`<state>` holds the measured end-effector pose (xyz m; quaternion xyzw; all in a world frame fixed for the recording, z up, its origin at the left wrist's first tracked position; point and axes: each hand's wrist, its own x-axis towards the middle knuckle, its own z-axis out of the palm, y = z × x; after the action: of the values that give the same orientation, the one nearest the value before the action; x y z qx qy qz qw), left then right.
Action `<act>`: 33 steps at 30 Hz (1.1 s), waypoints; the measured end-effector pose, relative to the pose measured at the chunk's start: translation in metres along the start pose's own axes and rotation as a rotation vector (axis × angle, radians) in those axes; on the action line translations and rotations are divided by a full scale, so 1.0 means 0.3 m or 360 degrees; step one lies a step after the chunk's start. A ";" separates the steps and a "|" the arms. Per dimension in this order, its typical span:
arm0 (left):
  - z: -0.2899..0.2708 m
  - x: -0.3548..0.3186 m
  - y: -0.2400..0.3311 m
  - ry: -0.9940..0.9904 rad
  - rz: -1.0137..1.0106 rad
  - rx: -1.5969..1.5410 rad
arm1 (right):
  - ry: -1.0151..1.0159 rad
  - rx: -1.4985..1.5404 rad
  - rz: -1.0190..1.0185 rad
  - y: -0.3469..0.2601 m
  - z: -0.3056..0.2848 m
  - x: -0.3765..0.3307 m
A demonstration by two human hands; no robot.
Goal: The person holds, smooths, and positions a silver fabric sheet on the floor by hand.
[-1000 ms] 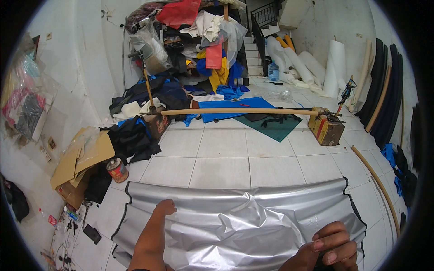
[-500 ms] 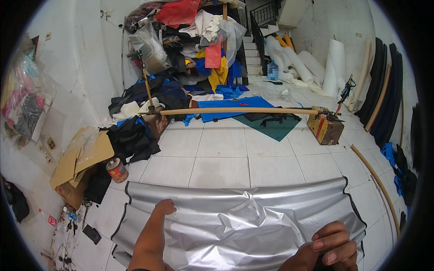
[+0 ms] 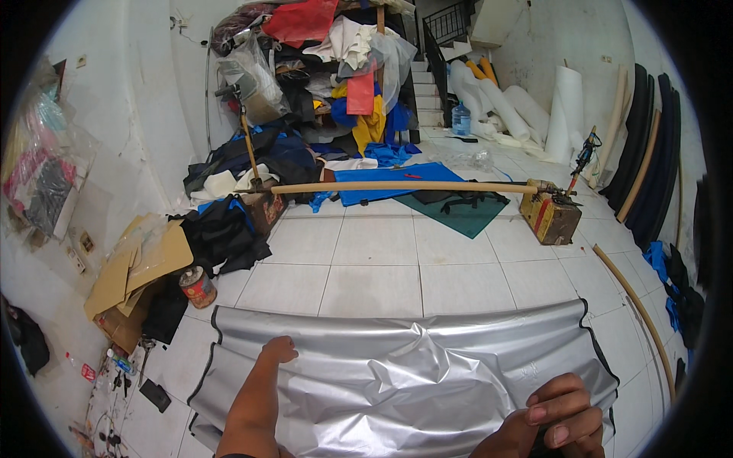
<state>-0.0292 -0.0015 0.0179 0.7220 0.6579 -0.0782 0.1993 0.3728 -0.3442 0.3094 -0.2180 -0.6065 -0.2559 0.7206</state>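
Observation:
A wide silver sheet (image 3: 343,374) with dark edging lies spread in front of me, wrinkled and shiny toward its middle. My left hand (image 3: 280,349) is closed in a fist against the sheet's left part; whether it pinches any of the material is hidden. Over the lower right of the sheet, my right hand (image 3: 561,416) is raised with its fingers curled toward the thumb. Something dark shows between those fingers and thumb, too unclear to name.
Beyond the sheet, a long tan tube (image 3: 397,186) spans two low boxes, one a yellow box (image 3: 550,217). A red can (image 3: 198,288) and folded cardboard (image 3: 130,263) stand left. A curved tan tube (image 3: 634,305) lies right. Fabric (image 3: 305,76) is heaped at the back.

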 end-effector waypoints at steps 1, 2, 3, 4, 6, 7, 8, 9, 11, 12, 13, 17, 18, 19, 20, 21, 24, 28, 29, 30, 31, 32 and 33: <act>-0.002 -0.004 0.004 -0.0003 -0.0007 -0.0009 | -0.0096 0.0116 -0.0005 0.008 -0.021 0.005; -0.003 -0.008 0.009 -0.0007 -0.0014 -0.0018 | -0.0145 0.0173 -0.0008 0.015 -0.035 0.007; -0.008 -0.014 0.016 -0.0008 -0.0013 -0.0017 | -0.0193 0.0230 -0.0009 0.021 -0.048 0.010; -0.013 -0.020 0.025 -0.0019 -0.0030 -0.0019 | -0.0240 0.0274 -0.0021 0.026 -0.057 0.011; -0.014 -0.021 0.026 -0.0029 -0.0049 -0.0021 | -0.0285 0.0321 -0.0034 0.030 -0.067 0.012; -0.010 -0.017 0.019 -0.0034 -0.0050 -0.0018 | -0.0297 0.0337 -0.0021 0.029 -0.069 0.012; -0.007 -0.013 0.012 -0.0039 -0.0050 -0.0015 | -0.0303 0.0346 -0.0015 0.029 -0.069 0.010; -0.002 -0.009 0.006 -0.0039 -0.0052 -0.0015 | -0.0309 0.0355 -0.0009 0.028 -0.068 0.008; 0.007 -0.003 -0.008 -0.0015 -0.0038 -0.0012 | -0.0262 0.0334 -0.0005 0.029 -0.062 0.001; 0.006 -0.003 -0.003 -0.0017 -0.0035 -0.0012 | -0.0248 0.0322 -0.0003 0.029 -0.063 0.000; 0.005 -0.005 0.002 -0.0018 -0.0043 -0.0009 | -0.0289 0.0336 -0.0002 0.031 -0.069 0.005; -0.011 -0.017 0.027 -0.0028 -0.0035 0.0007 | -0.0359 0.0352 0.0028 0.023 -0.077 0.017; -0.011 -0.018 0.024 -0.0026 -0.0036 0.0007 | -0.0367 0.0356 0.0037 0.022 -0.076 0.017; -0.010 -0.020 0.021 -0.0016 -0.0038 0.0002 | -0.0355 0.0335 0.0047 0.019 -0.075 0.015; -0.009 -0.021 0.019 -0.0005 -0.0039 -0.0003 | -0.0349 0.0325 0.0052 0.020 -0.069 0.011; -0.011 -0.021 0.022 -0.0005 -0.0037 -0.0003 | -0.0343 0.0312 0.0056 0.020 -0.064 0.008; -0.014 -0.020 0.030 -0.0016 -0.0049 0.0012 | -0.0177 0.0266 -0.0050 0.029 -0.043 -0.012; -0.005 -0.012 0.014 -0.0025 -0.0070 0.0017 | -0.0194 0.0164 0.0042 0.008 -0.056 -0.004; -0.003 -0.010 0.007 -0.0023 -0.0068 0.0024 | -0.0234 0.0160 0.0056 0.009 -0.054 -0.001; -0.002 -0.010 0.008 -0.0023 -0.0066 0.0025 | -0.0276 0.0148 0.0070 0.009 -0.052 0.005; -0.001 -0.009 0.008 -0.0022 -0.0063 0.0024 | -0.0205 0.0206 0.0004 0.018 -0.038 0.006; -0.001 -0.008 0.008 -0.0021 -0.0061 0.0022 | -0.0169 0.0235 -0.0030 0.012 -0.022 0.008; -0.006 -0.011 0.022 -0.0023 -0.0054 0.0023 | -0.0136 0.0257 -0.0064 0.006 0.000 0.016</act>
<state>-0.0235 -0.0043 0.0220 0.7115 0.6681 -0.0917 0.1975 0.3746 -0.3435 0.3141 -0.1576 -0.6596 -0.2109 0.7040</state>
